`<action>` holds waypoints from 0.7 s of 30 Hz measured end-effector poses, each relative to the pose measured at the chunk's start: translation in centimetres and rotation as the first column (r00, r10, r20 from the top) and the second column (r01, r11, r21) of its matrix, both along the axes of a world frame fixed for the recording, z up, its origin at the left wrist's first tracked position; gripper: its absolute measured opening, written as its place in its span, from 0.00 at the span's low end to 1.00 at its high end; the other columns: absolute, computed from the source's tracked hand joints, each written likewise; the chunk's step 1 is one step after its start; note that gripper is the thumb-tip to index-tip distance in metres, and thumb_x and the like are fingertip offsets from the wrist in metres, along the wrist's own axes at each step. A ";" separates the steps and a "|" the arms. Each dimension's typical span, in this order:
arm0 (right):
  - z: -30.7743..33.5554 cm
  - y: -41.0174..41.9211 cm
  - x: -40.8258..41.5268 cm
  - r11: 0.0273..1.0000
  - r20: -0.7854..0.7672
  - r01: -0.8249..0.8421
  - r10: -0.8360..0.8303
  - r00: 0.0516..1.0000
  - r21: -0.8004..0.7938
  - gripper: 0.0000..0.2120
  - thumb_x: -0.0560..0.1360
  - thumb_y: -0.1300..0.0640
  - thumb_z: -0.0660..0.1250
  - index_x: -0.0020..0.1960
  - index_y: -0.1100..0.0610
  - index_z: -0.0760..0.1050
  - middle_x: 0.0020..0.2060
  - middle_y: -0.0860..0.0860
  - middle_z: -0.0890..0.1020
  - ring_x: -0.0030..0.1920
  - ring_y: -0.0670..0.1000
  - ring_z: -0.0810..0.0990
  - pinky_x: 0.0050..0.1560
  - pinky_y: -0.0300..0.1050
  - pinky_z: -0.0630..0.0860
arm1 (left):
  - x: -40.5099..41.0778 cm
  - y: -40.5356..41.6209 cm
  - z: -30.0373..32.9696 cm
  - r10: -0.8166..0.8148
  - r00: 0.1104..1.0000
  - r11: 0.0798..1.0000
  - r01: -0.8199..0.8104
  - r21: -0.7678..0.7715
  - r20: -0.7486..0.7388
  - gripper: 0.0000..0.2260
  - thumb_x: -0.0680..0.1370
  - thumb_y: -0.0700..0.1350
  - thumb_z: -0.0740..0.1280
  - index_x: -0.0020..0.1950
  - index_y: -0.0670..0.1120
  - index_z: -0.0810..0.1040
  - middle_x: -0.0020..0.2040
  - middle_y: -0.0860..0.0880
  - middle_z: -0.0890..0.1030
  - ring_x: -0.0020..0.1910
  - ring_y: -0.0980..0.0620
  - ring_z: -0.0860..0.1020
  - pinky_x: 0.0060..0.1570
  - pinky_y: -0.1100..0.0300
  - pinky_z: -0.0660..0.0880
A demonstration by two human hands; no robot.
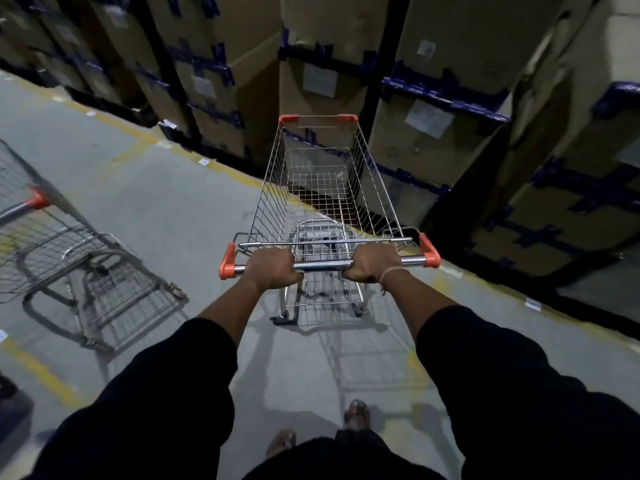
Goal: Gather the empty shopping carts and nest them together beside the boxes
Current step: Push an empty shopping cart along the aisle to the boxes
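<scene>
Cart in hand: we hold an empty wire shopping cart point(325, 202) by its chrome handle bar point(329, 264); the basket stretches straight ahead of our hands.
Left hand: our left hand point(273, 268) is curled over the bar, near the orange end cap on that side.
Right hand: our right hand point(372, 263) grips the same bar toward the other cap, a thin band at its wrist. Both hands sit level, neither nearer the basket.
Long axis: the cart runs from our hands outward, its orange-cornered nose pointing at the stacked boxes point(322, 64) ahead.
Second cart: another cart point(59, 244) stands well off to the left of our left hand, blurred. Its orange-tipped handle faces roughly toward us and its basket runs out of view, so its axis lies at an angle to ours.
Key relation: we judge nesting calls for swinging our nose leftward until the two axes line up, then driving into the other cart's rear.
Edges: more boxes point(571, 202) stand close to the right of our right hand, so little room lies on that side. A yellow floor line point(114, 123) marks the foot of the stacks.
Open room: bare grey floor point(166, 216) spreads between the two carts, left of our left hand, which looks the free side for turning.
</scene>
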State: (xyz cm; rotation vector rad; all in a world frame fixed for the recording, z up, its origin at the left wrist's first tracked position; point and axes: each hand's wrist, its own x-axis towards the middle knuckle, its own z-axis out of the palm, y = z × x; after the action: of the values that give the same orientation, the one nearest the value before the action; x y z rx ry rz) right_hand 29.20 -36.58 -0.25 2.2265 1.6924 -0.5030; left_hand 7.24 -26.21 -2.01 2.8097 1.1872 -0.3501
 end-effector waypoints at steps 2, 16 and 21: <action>-0.3 -1.5 -0.8 0.998 -0.005 0.054 -0.054 0.999 -0.023 0.24 0.75 0.32 0.66 0.37 0.53 0.72 0.35 0.50 0.75 0.45 0.57 0.79 0.55 0.53 0.78 | -0.4 -0.6 0.0 -0.046 0.999 0.999 0.046 0.005 -0.002 0.19 0.76 0.62 0.65 0.43 0.46 0.81 0.38 0.48 0.81 0.37 0.47 0.79 0.40 0.57 0.76; -1.1 -12.8 -6.5 0.920 -0.010 0.392 -0.392 0.920 0.011 0.27 0.74 0.29 0.65 0.50 0.53 0.80 0.46 0.52 0.84 0.51 0.58 0.83 0.49 0.51 0.74 | -0.8 -4.8 -0.3 -0.411 0.911 0.911 0.412 0.028 -0.029 0.21 0.75 0.64 0.64 0.45 0.47 0.81 0.44 0.46 0.84 0.44 0.45 0.83 0.42 0.55 0.74; -1.0 -17.2 -6.9 0.879 -0.026 0.476 -0.476 0.879 0.009 0.24 0.75 0.30 0.66 0.44 0.53 0.76 0.43 0.53 0.81 0.52 0.59 0.83 0.49 0.51 0.73 | 0.9 -7.4 -0.6 -0.500 0.866 0.866 0.500 -0.001 -0.018 0.21 0.76 0.65 0.64 0.44 0.48 0.81 0.41 0.48 0.82 0.41 0.47 0.81 0.45 0.55 0.78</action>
State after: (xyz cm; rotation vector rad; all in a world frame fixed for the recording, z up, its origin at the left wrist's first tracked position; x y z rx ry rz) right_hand 22.34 -53.79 -1.22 2.6614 1.1407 -0.6275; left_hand 8.12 -33.65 -2.59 3.0866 0.4305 -0.3985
